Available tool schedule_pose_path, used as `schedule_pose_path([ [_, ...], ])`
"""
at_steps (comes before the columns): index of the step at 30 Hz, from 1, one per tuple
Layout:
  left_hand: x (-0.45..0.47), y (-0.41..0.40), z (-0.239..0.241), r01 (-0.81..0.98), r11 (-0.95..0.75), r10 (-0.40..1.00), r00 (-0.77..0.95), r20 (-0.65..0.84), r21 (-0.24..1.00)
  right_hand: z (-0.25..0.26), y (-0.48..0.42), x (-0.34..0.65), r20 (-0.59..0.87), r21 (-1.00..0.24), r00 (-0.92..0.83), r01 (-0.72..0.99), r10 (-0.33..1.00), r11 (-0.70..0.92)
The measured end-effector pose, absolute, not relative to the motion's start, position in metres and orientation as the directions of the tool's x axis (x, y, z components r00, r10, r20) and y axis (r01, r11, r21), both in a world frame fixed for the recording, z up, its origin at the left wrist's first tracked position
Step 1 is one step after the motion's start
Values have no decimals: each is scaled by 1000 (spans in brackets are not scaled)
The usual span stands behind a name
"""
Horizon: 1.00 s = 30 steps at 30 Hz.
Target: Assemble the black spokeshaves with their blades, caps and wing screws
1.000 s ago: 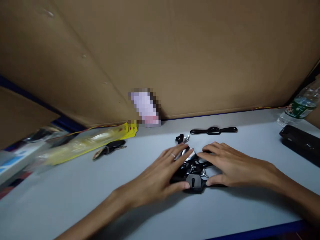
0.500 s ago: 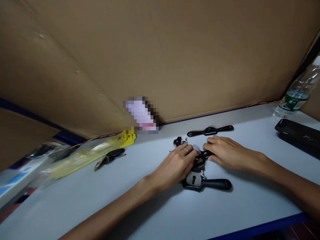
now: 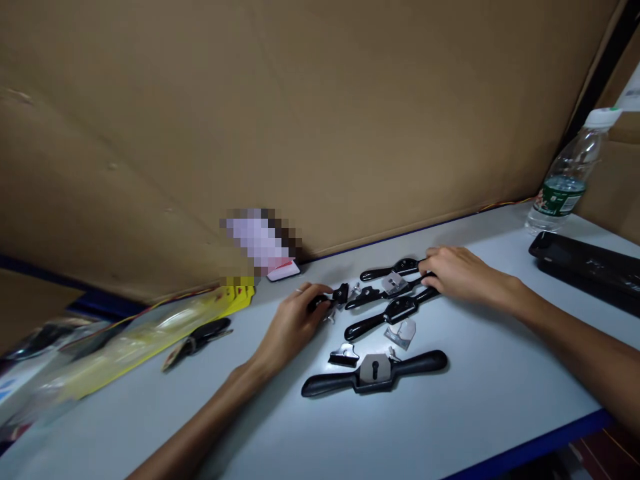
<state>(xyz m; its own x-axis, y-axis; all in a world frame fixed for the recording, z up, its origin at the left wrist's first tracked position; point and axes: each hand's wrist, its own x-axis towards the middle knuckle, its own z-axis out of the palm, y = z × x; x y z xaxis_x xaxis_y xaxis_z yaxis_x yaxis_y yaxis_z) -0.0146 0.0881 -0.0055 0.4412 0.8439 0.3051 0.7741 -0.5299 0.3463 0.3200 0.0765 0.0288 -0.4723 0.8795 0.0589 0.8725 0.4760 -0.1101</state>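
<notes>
My left hand (image 3: pixel 297 313) has its fingers closed around a small black clamp piece (image 3: pixel 320 303), beside another black lever cap (image 3: pixel 341 293) and small screws. My right hand (image 3: pixel 455 273) has fingers and thumb closed at the right handle ends of the black spokeshaves; which handle it grips is partly hidden. Under it run a spokeshave body (image 3: pixel 400 308) and a second one with a grey blade (image 3: pixel 394 283) on it. A loose blade (image 3: pixel 401 332) lies in front of these. Nearest me, a spokeshave (image 3: pixel 420 363) carries a blade with a keyhole slot, a lever cap (image 3: pixel 344 355) beside it.
Behind lies a further spokeshave body (image 3: pixel 377 273). A water bottle (image 3: pixel 563 193) and a black case (image 3: pixel 590 267) stand at the right. Yellow-backed plastic packaging (image 3: pixel 150 333) and a dark key-like object (image 3: pixel 197 340) lie left. A cardboard wall (image 3: pixel 375 133) rises behind the table.
My hands have moved apart, the left to the left onto a small clamp piece. The spokeshave parts they covered now show, laid in rows. The view has shifted slightly.
</notes>
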Motion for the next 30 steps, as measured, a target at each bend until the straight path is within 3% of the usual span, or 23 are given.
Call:
schedule_pose_path([
  [4, -26, 81, -8, 792, -506, 848, 386, 363, 340, 37, 66, 309, 104, -11, -407, 912, 907, 411],
  [8, -11, 48, 5, 751, -563, 812, 426, 399, 345, 49, 45, 304, 42, -8, -482, 876, 875, 482],
  [11, 6, 15, 11, 570, -752, 658, 674, 336, 331, 54, 27, 297, -47, -176, -609, 785, 792, 594],
  [13, 14, -1, 9, 525, -794, 603, 748, 278, 307, 53, 16, 285, -57, -243, -661, 736, 748, 632],
  [18, 21, -12, -5, 528, -769, 626, 734, 262, 360, 34, 0, 251, -56, -288, -616, 764, 786, 578],
  [24, 18, -10, -5, 511, -743, 643, 724, 249, 433, 24, 5, 244, -103, -562, -545, 722, 832, 404],
  [30, 19, -10, -1, 482, -793, 592, 754, 285, 372, 28, 30, 263, -66, -674, -473, 671, 879, 311],
])
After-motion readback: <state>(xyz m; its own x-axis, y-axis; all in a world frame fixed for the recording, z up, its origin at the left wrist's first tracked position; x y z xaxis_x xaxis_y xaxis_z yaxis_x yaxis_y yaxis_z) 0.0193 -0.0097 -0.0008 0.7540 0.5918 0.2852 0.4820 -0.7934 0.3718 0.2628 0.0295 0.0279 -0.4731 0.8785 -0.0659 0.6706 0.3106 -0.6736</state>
